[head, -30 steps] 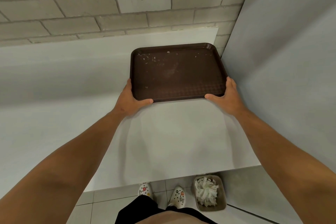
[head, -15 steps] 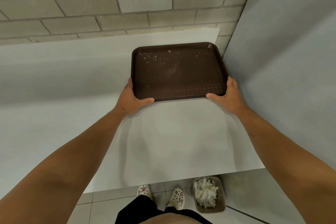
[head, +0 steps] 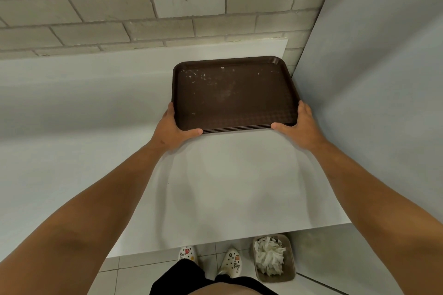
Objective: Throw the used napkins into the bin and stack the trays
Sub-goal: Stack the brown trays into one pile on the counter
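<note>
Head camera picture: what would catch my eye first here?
A stack of dark brown trays sits on the white counter in the far right corner by the brick wall. The left hand and right hand hold its near corners. On the floor below, a small bin holds crumpled napkins.

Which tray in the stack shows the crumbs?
The top tray; white specks lie near its far edge, while the trays beneath show only their edges.

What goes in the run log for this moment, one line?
trays: stacked on counter | left hand: grips near-left corner | right hand: grips near-right corner | napkins: in bin
</note>
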The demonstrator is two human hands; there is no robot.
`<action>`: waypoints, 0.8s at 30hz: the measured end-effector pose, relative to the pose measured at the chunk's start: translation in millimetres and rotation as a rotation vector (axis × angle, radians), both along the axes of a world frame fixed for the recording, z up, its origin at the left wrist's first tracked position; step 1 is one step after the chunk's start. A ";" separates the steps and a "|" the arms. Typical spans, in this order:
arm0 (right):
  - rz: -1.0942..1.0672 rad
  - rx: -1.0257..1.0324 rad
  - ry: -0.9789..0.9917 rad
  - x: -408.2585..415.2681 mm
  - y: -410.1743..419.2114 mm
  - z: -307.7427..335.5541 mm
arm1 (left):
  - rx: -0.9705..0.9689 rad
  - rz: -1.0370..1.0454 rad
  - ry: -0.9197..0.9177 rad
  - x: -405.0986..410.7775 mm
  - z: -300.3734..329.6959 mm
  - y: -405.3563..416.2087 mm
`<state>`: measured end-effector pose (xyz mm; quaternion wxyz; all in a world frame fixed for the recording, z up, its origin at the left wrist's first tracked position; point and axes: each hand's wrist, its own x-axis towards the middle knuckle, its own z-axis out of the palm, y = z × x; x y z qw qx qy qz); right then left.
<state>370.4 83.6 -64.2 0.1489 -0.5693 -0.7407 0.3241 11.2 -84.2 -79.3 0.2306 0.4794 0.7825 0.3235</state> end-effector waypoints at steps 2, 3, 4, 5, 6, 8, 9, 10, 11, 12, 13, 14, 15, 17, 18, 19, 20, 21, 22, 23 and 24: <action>0.005 0.005 0.003 -0.2 1.0 -0.4 | 0.005 -0.001 -0.009 0.1 -0.8 0.4; 0.005 -0.002 0.013 -0.2 1.7 -0.6 | 0.009 -0.002 -0.017 0.0 -1.4 0.1; 0.003 -0.009 0.026 0.5 2.9 -1.3 | 0.015 -0.007 -0.030 -0.4 -1.4 -0.5; -0.001 -0.021 0.047 2.0 4.4 -2.5 | 0.023 -0.017 -0.049 -1.1 -1.4 -1.7; -0.008 -0.034 0.086 4.2 6.0 -3.3 | 0.029 -0.029 -0.070 -1.8 -1.6 -3.9; -0.037 -0.064 0.183 11.4 9.6 -6.7 | 0.043 -0.043 -0.105 -2.5 -2.5 -11.5; -0.039 -0.074 0.213 14.2 9.9 -6.8 | 0.053 -0.040 -0.110 -2.7 -4.3 -15.9; -0.029 -0.081 0.232 16.4 10.7 -7.2 | 0.065 -0.035 -0.110 -2.4 -5.8 -20.4; -0.016 -0.081 0.241 17.6 11.6 -8.0 | 0.078 -0.027 -0.108 -1.4 -7.6 -23.4; -0.007 -0.084 0.254 18.5 12.9 -9.4 | 0.089 -0.019 -0.108 -0.3 -8.8 -25.2; -0.001 -0.091 0.261 18.8 12.9 -9.1 | 0.097 -0.009 -0.113 0.8 -10.0 -25.7; 0.005 -0.096 0.270 19.4 13.9 -10.1 | 0.100 0.001 -0.118 1.6 -10.2 -25.2; 0.011 -0.098 0.269 19.8 14.6 -10.3 | 0.103 0.010 -0.123 2.4 -10.2 -24.6; 0.022 -0.104 0.277 19.1 16.2 -10.3 | 0.104 0.017 -0.128 3.8 -8.3 -24.1; 0.024 -0.106 0.279 19.3 17.3 -11.7 | 0.104 0.018 -0.127 4.1 -7.5 -23.9; 0.021 -0.109 0.267 19.5 17.1 -11.6 | 0.105 0.019 -0.128 4.4 -7.3 -23.7; 0.014 -0.111 0.257 20.1 17.8 -12.6 | 0.107 0.020 -0.129 4.5 -7.4 -23.8; 0.005 -0.110 0.241 20.5 18.2 -13.5 | 0.105 0.021 -0.131 4.6 -8.0 -23.6; 0.000 -0.111 0.233 21.0 19.7 -15.3 | 0.099 0.020 -0.128 3.9 -8.4 -24.0; 0.006 -0.112 0.233 20.3 19.0 -13.8 | 0.091 0.017 -0.124 2.5 -9.1 -23.9; 0.014 -0.109 0.237 19.8 18.9 -14.2 | 0.082 0.010 -0.118 1.8 -9.0 -24.0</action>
